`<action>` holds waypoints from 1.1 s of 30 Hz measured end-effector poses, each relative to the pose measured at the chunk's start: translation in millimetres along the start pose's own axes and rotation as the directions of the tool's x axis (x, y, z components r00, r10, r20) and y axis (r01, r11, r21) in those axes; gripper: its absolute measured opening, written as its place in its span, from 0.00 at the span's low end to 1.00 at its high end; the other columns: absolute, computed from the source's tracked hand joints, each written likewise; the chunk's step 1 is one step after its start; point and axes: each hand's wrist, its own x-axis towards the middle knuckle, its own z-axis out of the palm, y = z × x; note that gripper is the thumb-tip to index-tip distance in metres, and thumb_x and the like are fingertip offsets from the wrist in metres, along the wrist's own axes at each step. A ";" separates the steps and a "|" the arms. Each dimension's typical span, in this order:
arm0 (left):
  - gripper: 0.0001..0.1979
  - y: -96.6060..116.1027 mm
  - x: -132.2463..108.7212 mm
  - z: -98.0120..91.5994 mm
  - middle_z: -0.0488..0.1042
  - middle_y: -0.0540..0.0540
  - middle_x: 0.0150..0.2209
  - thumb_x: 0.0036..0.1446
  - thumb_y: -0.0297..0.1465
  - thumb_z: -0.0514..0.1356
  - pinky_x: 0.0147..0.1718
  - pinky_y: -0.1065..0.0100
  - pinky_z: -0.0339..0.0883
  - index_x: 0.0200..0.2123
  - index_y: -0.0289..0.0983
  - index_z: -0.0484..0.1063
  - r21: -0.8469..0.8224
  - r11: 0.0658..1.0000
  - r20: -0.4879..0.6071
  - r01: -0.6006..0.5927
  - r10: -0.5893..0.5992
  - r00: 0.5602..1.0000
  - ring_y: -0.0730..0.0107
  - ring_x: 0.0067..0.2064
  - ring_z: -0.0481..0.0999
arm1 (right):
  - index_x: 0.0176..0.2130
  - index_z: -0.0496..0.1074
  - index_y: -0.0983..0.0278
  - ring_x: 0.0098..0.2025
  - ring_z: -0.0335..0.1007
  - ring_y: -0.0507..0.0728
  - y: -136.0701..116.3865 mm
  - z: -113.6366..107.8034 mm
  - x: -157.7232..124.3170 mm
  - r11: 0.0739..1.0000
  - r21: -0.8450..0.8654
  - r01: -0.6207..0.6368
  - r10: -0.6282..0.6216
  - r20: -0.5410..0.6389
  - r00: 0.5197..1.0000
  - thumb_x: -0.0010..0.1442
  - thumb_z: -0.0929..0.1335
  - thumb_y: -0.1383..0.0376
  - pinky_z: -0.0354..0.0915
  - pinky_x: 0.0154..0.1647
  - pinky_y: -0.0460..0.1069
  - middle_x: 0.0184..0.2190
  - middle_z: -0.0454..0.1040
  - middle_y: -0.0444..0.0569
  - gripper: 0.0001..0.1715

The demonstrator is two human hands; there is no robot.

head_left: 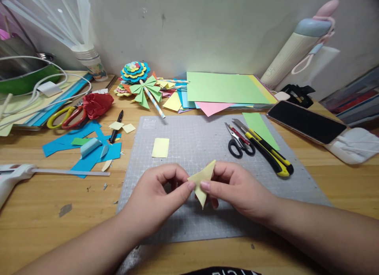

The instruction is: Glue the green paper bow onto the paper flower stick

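Between both hands, above the grey cutting mat, is a folded piece of pale yellow paper with pointed corners. My left hand pinches its left corner between thumb and fingers. My right hand presses its thumb on the paper's front, with the fingers partly hidden behind. Flat on the mat, just beyond my left hand, lies a small yellow paper rectangle. To the right are small black-handled scissors and a yellow-and-black utility knife.
Blue paper scraps, a black pen and larger scissors lie at left, near a glue gun. Paper flowers and green sheets sit against the wall. A phone rests at right, below a leaning bottle.
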 end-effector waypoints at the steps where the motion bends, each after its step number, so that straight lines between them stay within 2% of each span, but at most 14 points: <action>1: 0.11 -0.2 -0.2 0.0 0.70 0.49 0.25 0.53 0.36 0.59 0.31 0.68 0.60 0.24 0.36 0.67 -0.004 1.000 0.003 0.001 -0.001 1.000 0.70 0.30 0.67 | 0.31 0.71 0.67 0.23 0.62 0.47 -0.4 0.2 0.2 1.000 -0.003 -0.004 0.004 -0.001 1.000 0.54 0.71 0.61 0.61 0.24 0.43 0.24 0.70 0.42 0.10; 8: 0.10 -1.2 0.6 1.8 0.66 0.50 0.25 0.54 0.34 0.57 0.32 0.68 0.59 0.25 0.36 0.66 -0.034 0.999 0.113 0.009 -0.005 0.994 0.71 0.30 0.65 | 0.29 0.68 0.67 0.22 0.58 0.47 -0.9 2.1 -0.3 0.997 -0.034 -0.065 0.068 0.078 0.995 0.55 0.70 0.58 0.57 0.23 0.44 0.22 0.65 0.41 0.14; 11: 0.10 -0.7 0.5 2.8 0.66 0.51 0.24 0.53 0.33 0.57 0.31 0.69 0.58 0.23 0.36 0.64 -0.021 1.000 0.108 -0.008 0.011 0.994 0.72 0.29 0.63 | 0.27 0.66 0.66 0.22 0.58 0.47 -0.6 2.1 -1.0 1.000 -0.013 -0.021 0.021 0.017 1.000 0.54 0.70 0.59 0.57 0.24 0.44 0.21 0.65 0.40 0.14; 16: 0.04 1.6 -1.2 5.5 0.68 0.50 0.26 0.51 0.30 0.58 0.30 0.70 0.59 0.26 0.35 0.68 -0.021 0.998 0.242 0.057 -0.050 0.969 0.72 0.30 0.64 | 0.28 0.66 0.66 0.24 0.58 0.48 -1.6 2.5 -3.2 0.995 -0.092 0.030 -0.034 -0.032 0.999 0.55 0.69 0.63 0.56 0.25 0.44 0.22 0.65 0.41 0.09; 18: 0.06 1.4 -1.7 5.4 0.67 0.51 0.26 0.52 0.33 0.59 0.30 0.69 0.59 0.28 0.35 0.68 0.003 0.998 0.217 0.062 -0.061 0.974 0.71 0.31 0.65 | 0.27 0.66 0.65 0.24 0.56 0.48 -2.9 4.0 -4.2 0.988 -0.153 0.036 -0.040 -0.026 0.999 0.55 0.69 0.64 0.55 0.25 0.44 0.22 0.63 0.40 0.09; 22: 0.09 -1.3 -1.6 2.5 0.68 0.51 0.27 0.55 0.36 0.58 0.32 0.68 0.59 0.28 0.37 0.68 0.066 0.998 0.114 -0.003 -0.005 0.993 0.69 0.32 0.66 | 0.26 0.65 0.65 0.25 0.55 0.48 -6.3 6.9 -5.0 0.973 -0.226 0.049 -0.058 -0.032 0.998 0.53 0.69 0.65 0.55 0.26 0.45 0.22 0.62 0.40 0.09; 27: 0.08 -2.3 -0.7 -0.7 0.67 0.51 0.27 0.55 0.34 0.58 0.32 0.70 0.60 0.26 0.37 0.67 -0.065 0.997 0.000 -0.047 0.047 0.999 0.71 0.31 0.65 | 0.29 0.67 0.64 0.25 0.55 0.49 -6.5 4.8 -4.3 0.983 -0.177 0.047 -0.049 -0.007 0.999 0.55 0.70 0.62 0.55 0.25 0.45 0.23 0.62 0.40 0.10; 30: 0.07 -1.2 -0.2 0.9 0.66 0.52 0.26 0.54 0.32 0.58 0.30 0.70 0.59 0.26 0.37 0.66 -0.081 0.996 0.015 -0.045 0.046 0.999 0.72 0.30 0.65 | 0.29 0.67 0.65 0.26 0.58 0.49 -4.3 2.6 -3.3 0.990 -0.113 0.078 -0.082 -0.025 0.996 0.56 0.69 0.60 0.57 0.26 0.45 0.25 0.65 0.43 0.11; 33: 0.08 -0.6 -0.2 4.5 0.66 0.52 0.24 0.52 0.30 0.59 0.30 0.70 0.60 0.23 0.37 0.65 -0.040 0.997 0.097 -0.062 0.065 0.993 0.72 0.29 0.64 | 0.29 0.68 0.65 0.27 0.59 0.49 -3.5 2.3 -3.0 0.989 -0.092 0.118 -0.123 -0.056 0.991 0.56 0.70 0.60 0.58 0.27 0.45 0.26 0.67 0.44 0.11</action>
